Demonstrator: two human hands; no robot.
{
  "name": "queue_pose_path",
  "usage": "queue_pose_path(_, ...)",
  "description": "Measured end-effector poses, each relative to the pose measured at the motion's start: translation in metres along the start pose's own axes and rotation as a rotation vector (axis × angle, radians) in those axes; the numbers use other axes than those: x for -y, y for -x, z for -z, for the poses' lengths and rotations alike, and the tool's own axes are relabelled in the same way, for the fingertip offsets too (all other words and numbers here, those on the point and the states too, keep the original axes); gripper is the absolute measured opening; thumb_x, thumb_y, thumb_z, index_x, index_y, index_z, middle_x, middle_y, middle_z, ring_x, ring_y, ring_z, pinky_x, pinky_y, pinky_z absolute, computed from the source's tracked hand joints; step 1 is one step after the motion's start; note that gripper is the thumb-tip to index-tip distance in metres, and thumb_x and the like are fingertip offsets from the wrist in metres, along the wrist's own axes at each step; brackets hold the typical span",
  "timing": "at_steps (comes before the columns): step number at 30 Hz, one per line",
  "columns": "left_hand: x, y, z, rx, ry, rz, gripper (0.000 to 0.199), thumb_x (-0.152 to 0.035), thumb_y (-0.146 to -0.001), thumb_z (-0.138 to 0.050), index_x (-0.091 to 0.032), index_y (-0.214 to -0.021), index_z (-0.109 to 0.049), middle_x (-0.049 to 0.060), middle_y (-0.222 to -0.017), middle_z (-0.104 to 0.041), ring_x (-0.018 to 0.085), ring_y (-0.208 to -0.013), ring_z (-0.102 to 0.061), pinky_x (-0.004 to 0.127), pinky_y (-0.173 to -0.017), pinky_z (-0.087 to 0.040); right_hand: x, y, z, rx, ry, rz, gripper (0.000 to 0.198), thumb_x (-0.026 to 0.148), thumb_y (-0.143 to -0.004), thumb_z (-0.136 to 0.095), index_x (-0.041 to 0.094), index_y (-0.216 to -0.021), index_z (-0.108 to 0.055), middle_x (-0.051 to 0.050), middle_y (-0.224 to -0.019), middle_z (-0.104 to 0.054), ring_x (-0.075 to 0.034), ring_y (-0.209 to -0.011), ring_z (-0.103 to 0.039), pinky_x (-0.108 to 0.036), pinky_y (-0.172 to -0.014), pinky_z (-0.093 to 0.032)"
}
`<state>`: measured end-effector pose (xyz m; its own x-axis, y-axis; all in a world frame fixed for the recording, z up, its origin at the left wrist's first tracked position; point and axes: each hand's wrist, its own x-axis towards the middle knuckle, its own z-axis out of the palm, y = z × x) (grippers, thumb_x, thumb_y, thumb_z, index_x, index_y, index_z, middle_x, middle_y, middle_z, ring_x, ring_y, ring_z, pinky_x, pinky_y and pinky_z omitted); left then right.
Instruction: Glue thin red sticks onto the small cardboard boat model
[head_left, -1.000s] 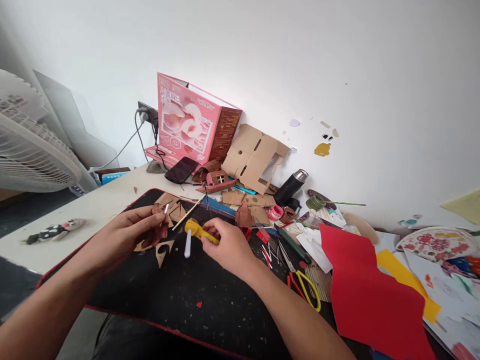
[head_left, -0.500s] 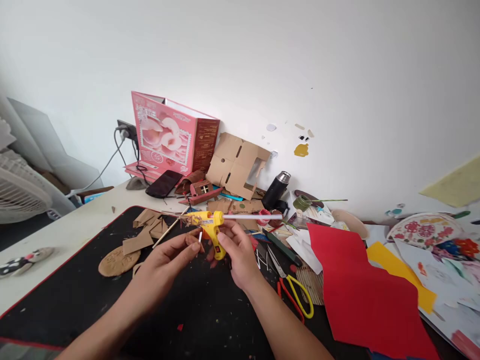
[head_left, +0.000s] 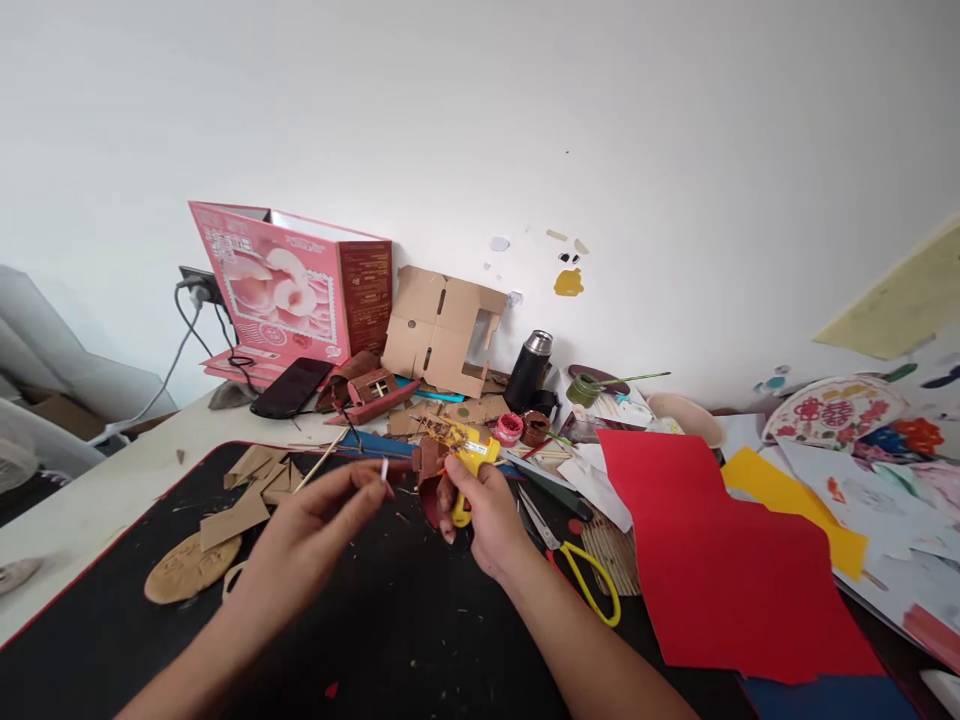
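Note:
My right hand [head_left: 491, 510] is wrapped around a yellow hot glue gun [head_left: 474, 456], held above the black mat. The gun's nozzle end is smeared with brown and points up and left. My left hand [head_left: 315, 525], to the left of it, pinches a short thin white strip [head_left: 385, 469] between thumb and fingertips. Just behind the gun is a reddish-brown painted piece [head_left: 429, 470], partly hidden by the gun and my fingers; I cannot tell whether my right hand touches it.
Scissors [head_left: 574, 570] and red paper [head_left: 735, 560] lie to the right. Cardboard scraps [head_left: 255, 495] and a round tan disc [head_left: 191, 568] are on the left. A phone [head_left: 291, 387], a small brown model boat [head_left: 375, 393], paint jars and a black flask [head_left: 529, 370] stand toward the wall.
My right hand has turned and tilted the glue gun, and the long white glue stick at its rear no longer shows. My left hand has shifted slightly away. The view has swung a little right.

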<state>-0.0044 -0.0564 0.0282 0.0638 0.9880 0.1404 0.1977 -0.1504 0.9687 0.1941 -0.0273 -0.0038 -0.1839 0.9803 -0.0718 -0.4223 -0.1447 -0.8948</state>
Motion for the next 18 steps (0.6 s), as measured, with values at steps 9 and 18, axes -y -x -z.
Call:
queue_pose_path(9,0.04,-0.058,-0.011,-0.094,0.091,-0.047,0.047,-0.067,-0.088,-0.071,-0.021,-0.078,-0.074,0.003,-0.074,-0.07,0.02,-0.071,-0.062,0.03,-0.071,-0.05,-0.021,0.009,0.024,0.069,0.016,-0.013,0.063,0.074,-0.085,-0.078,0.015,-0.103,-0.066,0.002,-0.056,-0.066,-0.015,-0.037,-0.061,-0.02,-0.034,-0.044)
queue_pose_path(18,0.051,-0.047,-0.01,-0.058,-0.006,-0.016,0.044,-0.063,-0.091,-0.067,-0.021,-0.08,-0.07,0.0,-0.07,-0.064,0.019,-0.068,-0.058,0.03,-0.068,-0.044,-0.012,0.013,0.022,-0.031,0.164,-0.003,0.07,0.083,-0.079,-0.076,0.016,-0.093,-0.063,0.008,-0.048,-0.054,-0.012,-0.033,-0.054,-0.018,-0.032,-0.037)
